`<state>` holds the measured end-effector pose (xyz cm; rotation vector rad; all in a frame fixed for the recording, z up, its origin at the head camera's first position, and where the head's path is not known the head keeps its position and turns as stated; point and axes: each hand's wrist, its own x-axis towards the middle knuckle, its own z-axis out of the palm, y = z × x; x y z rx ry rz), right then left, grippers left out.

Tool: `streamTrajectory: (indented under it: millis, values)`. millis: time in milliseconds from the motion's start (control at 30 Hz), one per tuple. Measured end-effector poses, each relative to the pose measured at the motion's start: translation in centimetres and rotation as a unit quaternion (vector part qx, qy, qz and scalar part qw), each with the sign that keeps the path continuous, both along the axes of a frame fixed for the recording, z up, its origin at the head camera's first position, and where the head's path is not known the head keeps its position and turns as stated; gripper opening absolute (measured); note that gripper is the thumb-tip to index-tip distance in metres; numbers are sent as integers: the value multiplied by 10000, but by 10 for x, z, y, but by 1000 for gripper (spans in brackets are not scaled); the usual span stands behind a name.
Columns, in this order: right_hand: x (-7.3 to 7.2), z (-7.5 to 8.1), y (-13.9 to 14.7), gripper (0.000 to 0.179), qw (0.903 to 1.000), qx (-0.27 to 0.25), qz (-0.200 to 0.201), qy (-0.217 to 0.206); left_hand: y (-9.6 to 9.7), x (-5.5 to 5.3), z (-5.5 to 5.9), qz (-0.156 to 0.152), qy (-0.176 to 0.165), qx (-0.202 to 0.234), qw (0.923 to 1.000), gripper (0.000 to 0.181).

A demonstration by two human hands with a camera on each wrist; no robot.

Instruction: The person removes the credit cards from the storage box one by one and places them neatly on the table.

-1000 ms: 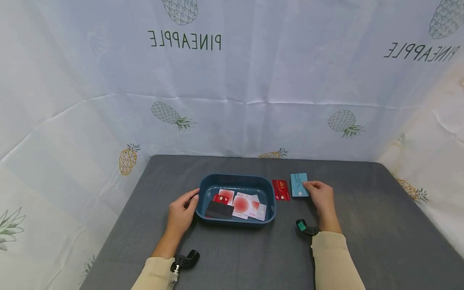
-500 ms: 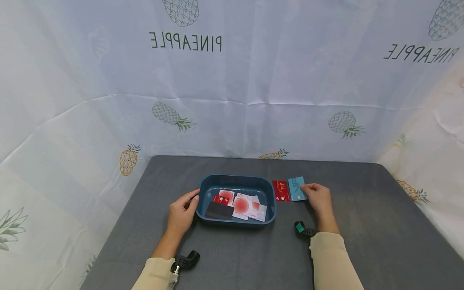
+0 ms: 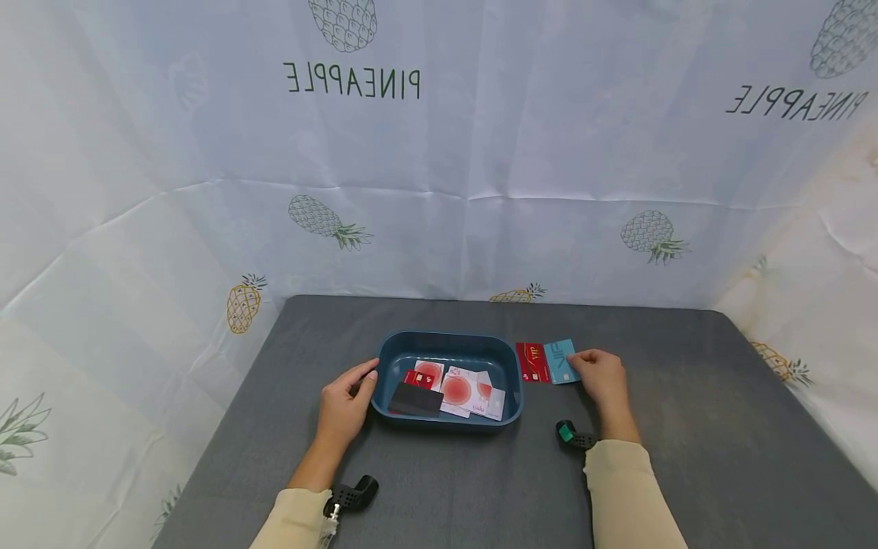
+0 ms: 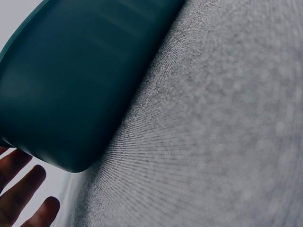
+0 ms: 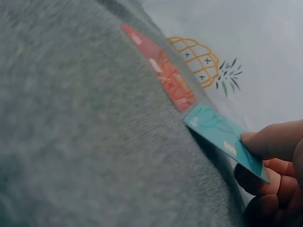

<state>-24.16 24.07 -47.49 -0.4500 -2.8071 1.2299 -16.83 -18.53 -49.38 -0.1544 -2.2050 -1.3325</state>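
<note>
A light-blue bank card is pinched between the thumb and fingers of my right hand. In the right wrist view this card is tilted, its right edge raised off the cloth. Just left of it a red card lies flat on the table. My left hand rests at the left end of a dark-blue tray, fingertips at its rim. From the left wrist, spread fingers appear beside the tray's corner. Inside the tray lie several white-and-pink cards, a red card and a dark flat piece.
A grey cloth covers the table. Behind it hangs a white curtain with pineapple prints, reaching the table's back edge. Black camera mounts sit on both wrists, the left mount and the right mount.
My right hand has moved the light-blue card left and slightly nearer, up beside the red card, and turned it a little. My left hand and the tray have stayed in place.
</note>
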Motion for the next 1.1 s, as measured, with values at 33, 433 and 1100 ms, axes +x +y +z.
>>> streamTrajectory:
  millis: [33, 433, 1100]
  values:
    - [0, 0, -1, 43, 10000, 78, -7, 4, 0, 0, 0, -4, 1, 4, 10000, 23]
    - [2, 0, -6, 37, 9987, 476, -186, 19, 1, 0, -1, 44, -103, 44, 9999, 24]
    - [0, -4, -4, 30, 9972, 715, -200, 32, -1, 0, -1, 32, -202, -41, 9998, 25]
